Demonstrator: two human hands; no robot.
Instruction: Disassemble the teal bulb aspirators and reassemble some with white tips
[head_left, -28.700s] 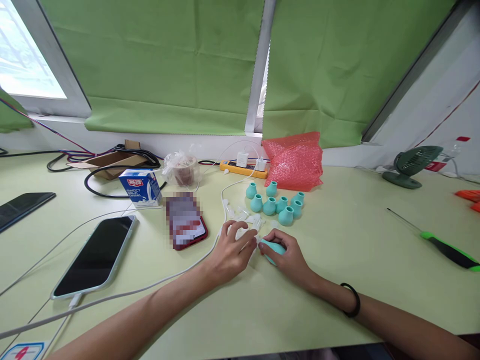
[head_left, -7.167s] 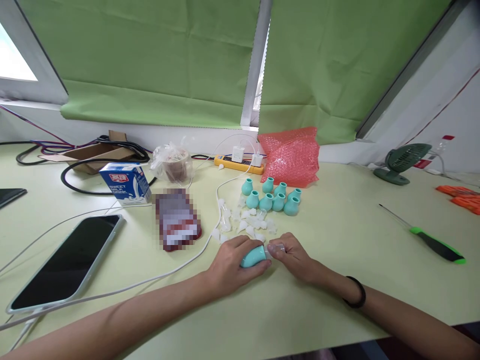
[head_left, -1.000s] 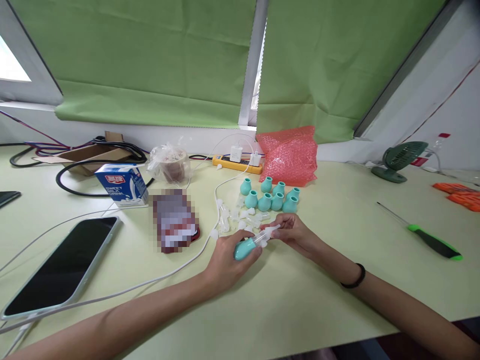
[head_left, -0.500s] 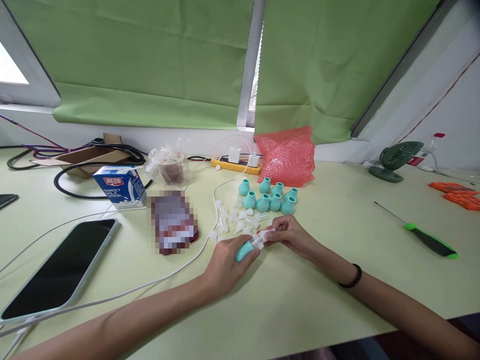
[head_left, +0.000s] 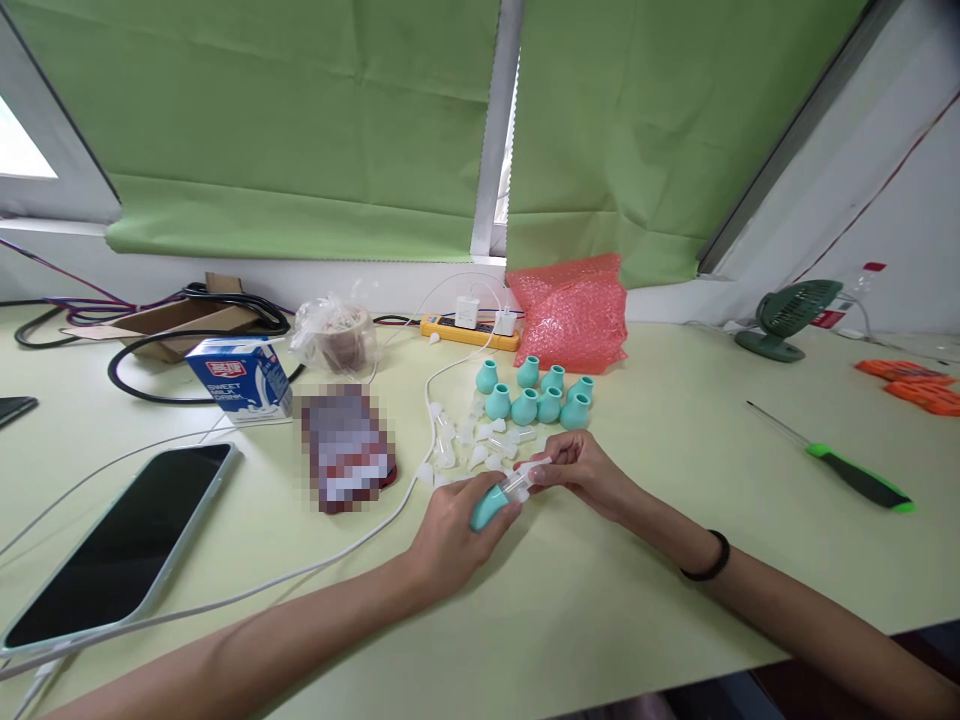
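Note:
My left hand [head_left: 457,525] is closed around a teal rubber squeeze bulb [head_left: 489,508] with a clear tube [head_left: 517,485] in its mouth. At the tube's far end, the fingertips of my right hand [head_left: 574,468] pinch a small translucent white tip [head_left: 537,467]; whether it is seated on the tube I cannot tell. Just beyond my hands, several loose clear tubes [head_left: 445,438] and small white tips [head_left: 478,457] lie scattered on the table. Behind them several more teal bulbs [head_left: 525,406] stand with their mouths up.
A white cable [head_left: 352,540] runs across the table left of my hands, past a phone [head_left: 124,545] and a milk carton [head_left: 240,380]. At the back are a yellow power strip [head_left: 442,328] and pink bubble wrap [head_left: 574,315]. A screwdriver [head_left: 859,478] and a green fan [head_left: 787,315] are right.
Both hands keep their grip on the bulb and tip in nearly the same place. The view has shifted very slightly.

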